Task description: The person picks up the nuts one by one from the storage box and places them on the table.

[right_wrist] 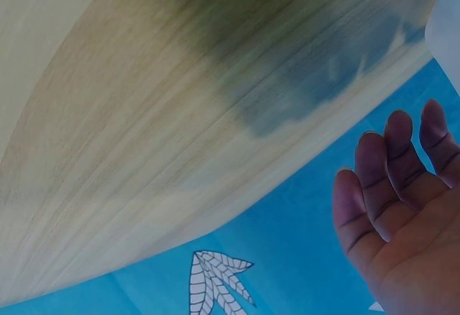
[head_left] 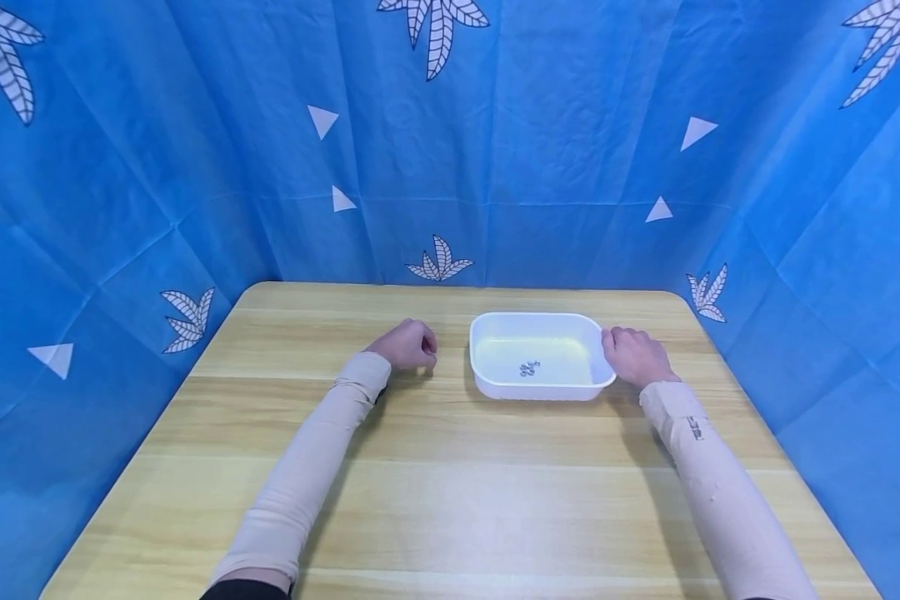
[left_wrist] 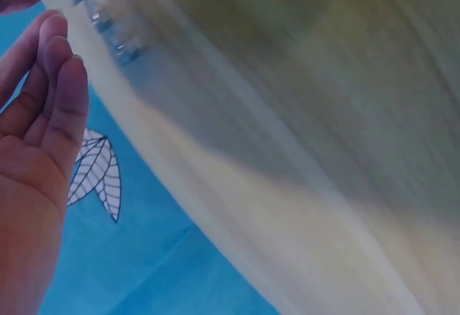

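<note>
A white plastic tray (head_left: 498, 382) stands toward the back of the table, with several small grey metal pieces (head_left: 528, 367) grouped on its floor. My right hand (head_left: 635, 355) holds the tray's right rim; in the right wrist view its bent fingers (right_wrist: 399, 160) hang beside the white wall, the thumb outside the picture. Left of the tray, my left hand (head_left: 407, 343) is low over the wood. The left wrist view shows a gap between its thumb and fingertips, right at a short row of shiny metal pieces resembling nuts (left_wrist: 100, 19). In the head view that hand hides this row.
The wood-grain table (head_left: 450, 475) has rounded back corners. A blue curtain (head_left: 562, 142) with white leaves and triangles hangs behind it and along both sides. Light sleeves (head_left: 307, 467) cover both forearms.
</note>
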`<move>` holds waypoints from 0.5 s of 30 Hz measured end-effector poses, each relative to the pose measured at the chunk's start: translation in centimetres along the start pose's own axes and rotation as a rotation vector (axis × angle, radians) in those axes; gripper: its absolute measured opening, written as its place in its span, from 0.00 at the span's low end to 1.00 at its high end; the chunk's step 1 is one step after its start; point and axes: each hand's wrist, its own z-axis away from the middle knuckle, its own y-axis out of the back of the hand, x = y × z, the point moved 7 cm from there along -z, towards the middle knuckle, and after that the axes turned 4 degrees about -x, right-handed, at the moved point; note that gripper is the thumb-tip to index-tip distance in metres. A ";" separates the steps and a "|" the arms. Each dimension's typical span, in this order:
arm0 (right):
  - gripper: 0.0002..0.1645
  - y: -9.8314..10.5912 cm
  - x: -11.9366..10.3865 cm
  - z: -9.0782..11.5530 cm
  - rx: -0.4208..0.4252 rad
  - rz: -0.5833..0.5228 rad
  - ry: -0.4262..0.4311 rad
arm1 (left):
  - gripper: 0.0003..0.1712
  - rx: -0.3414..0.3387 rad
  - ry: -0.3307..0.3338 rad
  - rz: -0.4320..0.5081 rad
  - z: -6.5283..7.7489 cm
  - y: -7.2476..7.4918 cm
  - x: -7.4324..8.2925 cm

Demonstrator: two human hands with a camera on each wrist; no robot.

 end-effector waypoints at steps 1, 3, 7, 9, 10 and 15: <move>0.39 0.0 0.0 0.0 0.001 0.000 0.001 | 0.08 0.009 0.002 0.024 0.1 0.3 0.0; 0.39 0.1 -0.1 0.1 0.002 0.002 0.001 | 0.11 0.029 0.012 0.067 0.4 1.0 0.3; 0.39 0.2 -0.2 0.2 0.000 0.009 0.002 | 0.14 0.052 0.026 0.154 1.0 2.2 0.9; 0.39 0.2 -0.2 0.2 -0.002 0.008 0.002 | 0.15 0.067 0.011 0.178 1.2 2.7 1.3; 0.39 0.2 -0.2 0.2 -0.003 0.008 0.001 | 0.15 0.074 0.001 0.184 1.2 2.9 1.5; 0.39 0.1 -0.3 0.2 -0.006 0.003 -0.002 | 0.12 0.141 -0.072 0.214 1.2 3.8 2.7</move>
